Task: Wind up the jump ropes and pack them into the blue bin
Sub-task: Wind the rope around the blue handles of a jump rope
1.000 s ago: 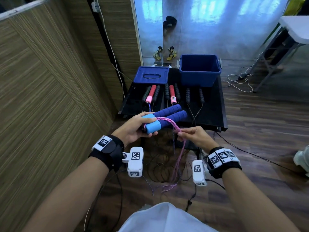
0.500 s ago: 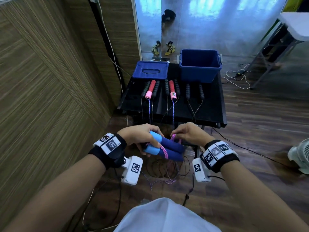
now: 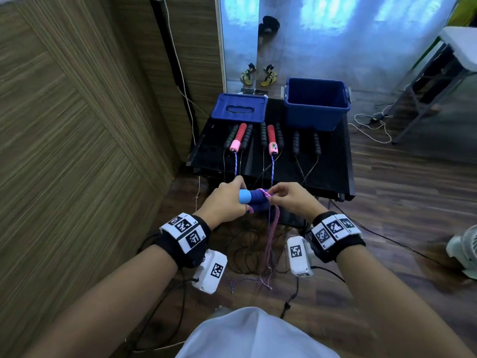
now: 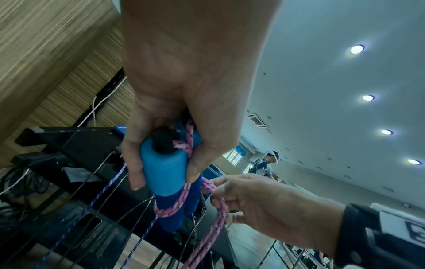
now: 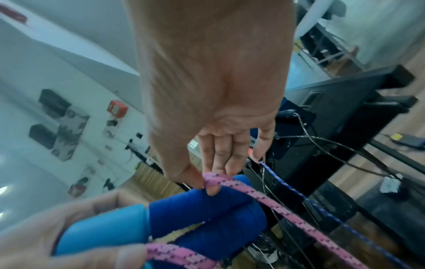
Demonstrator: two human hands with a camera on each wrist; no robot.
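My left hand [image 3: 227, 200] grips the two blue foam handles [image 3: 254, 200] of a jump rope, held side by side in front of the black table [image 3: 333, 174]. Their pink cord [image 3: 273, 228] is looped around the handles [image 4: 168, 174] and hangs toward the floor. My right hand [image 3: 289, 197] pinches that pink cord [image 5: 230, 182] at the top of the handles [image 5: 202, 209]. The open blue bin [image 3: 317, 104] stands at the table's far right, apart from both hands.
Several other jump ropes [image 3: 271, 136] with black, red and pink handles lie in a row on the table, cords dangling over its front edge. The blue lid [image 3: 240, 107] lies at the far left. A wood wall [image 3: 77, 125] is left, a fan [image 3: 464, 249] right.
Both hands and the blue handles came closer together and dropped nearer the table's front edge. The right hand moved from below the handles up onto them, carrying the pink cord around.
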